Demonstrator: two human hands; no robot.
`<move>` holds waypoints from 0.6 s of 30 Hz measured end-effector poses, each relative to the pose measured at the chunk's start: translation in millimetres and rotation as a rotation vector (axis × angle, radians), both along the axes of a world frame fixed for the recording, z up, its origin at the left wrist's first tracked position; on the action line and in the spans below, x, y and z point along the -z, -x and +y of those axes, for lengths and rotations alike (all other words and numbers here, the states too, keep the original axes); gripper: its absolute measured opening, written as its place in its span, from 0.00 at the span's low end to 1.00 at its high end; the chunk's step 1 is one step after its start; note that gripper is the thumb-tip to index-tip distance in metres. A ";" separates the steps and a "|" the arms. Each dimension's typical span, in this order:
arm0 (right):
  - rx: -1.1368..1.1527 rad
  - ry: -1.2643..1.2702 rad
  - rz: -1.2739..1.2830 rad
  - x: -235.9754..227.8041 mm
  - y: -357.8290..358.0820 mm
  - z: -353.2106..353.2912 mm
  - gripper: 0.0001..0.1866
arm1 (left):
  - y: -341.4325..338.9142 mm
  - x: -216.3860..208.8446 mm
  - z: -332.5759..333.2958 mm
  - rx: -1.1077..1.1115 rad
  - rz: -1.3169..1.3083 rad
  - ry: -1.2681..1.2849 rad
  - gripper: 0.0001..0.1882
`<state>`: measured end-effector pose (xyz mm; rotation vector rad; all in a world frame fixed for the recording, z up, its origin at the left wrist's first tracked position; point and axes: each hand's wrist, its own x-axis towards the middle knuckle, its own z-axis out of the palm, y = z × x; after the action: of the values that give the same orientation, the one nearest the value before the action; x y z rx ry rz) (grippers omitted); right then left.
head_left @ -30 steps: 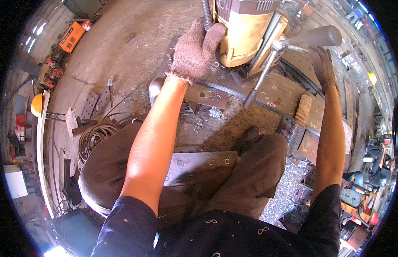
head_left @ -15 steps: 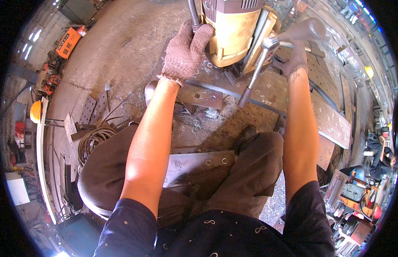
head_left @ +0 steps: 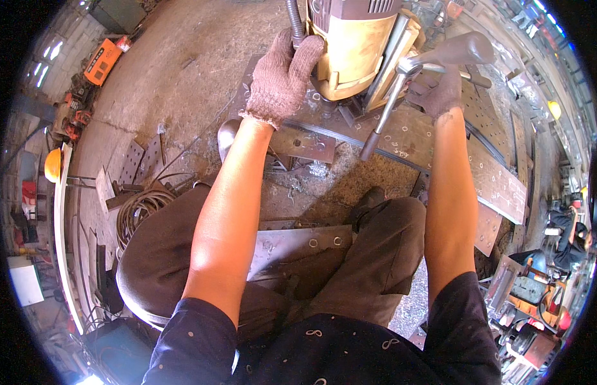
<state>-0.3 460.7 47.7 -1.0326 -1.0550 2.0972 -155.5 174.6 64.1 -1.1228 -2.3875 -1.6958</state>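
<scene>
A magnetic drill with a yellow and brown housing stands upright on a steel plate ahead of me. My gloved left hand closes round the left side of its body, beside a grey flexible conduit; its fingertips are partly hidden. On the drill's right is a spoked feed handle with dark grips. Among those spokes, my gloved right hand appears closed on the handle, though the spokes and a large grip cover part of its fingers. A dark bit shows beneath the housing.
Drilled steel plates lie stacked to the right. A smaller plate and metal shavings are in front of the drill. Coiled cable lies left of my knee. An orange machine stands far left; another person is far right.
The drill and both hands sit slightly lower and farther right in view. The feed handle shows no clear turn, and both hands keep their places on the drill.
</scene>
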 end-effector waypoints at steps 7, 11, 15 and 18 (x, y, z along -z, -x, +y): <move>-0.041 -0.020 -0.008 14.0 0.3 19.2 0.49 | -2.7 2.1 2.5 -0.008 -0.009 -0.024 0.36; -0.051 -0.004 0.001 14.7 0.2 21.0 0.45 | -2.9 1.8 3.2 0.004 -0.033 -0.031 0.35; -0.032 0.005 -0.021 11.7 2.0 15.9 0.41 | -3.9 4.3 4.7 0.010 -0.048 -0.089 0.35; -0.047 0.003 0.001 10.7 2.7 15.6 0.40 | -4.4 6.3 5.5 -0.004 -0.069 -0.094 0.35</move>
<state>-3.0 476.3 37.0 -1.0170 -1.0860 2.1366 -151.0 180.1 57.8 -1.0627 -2.3184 -1.8538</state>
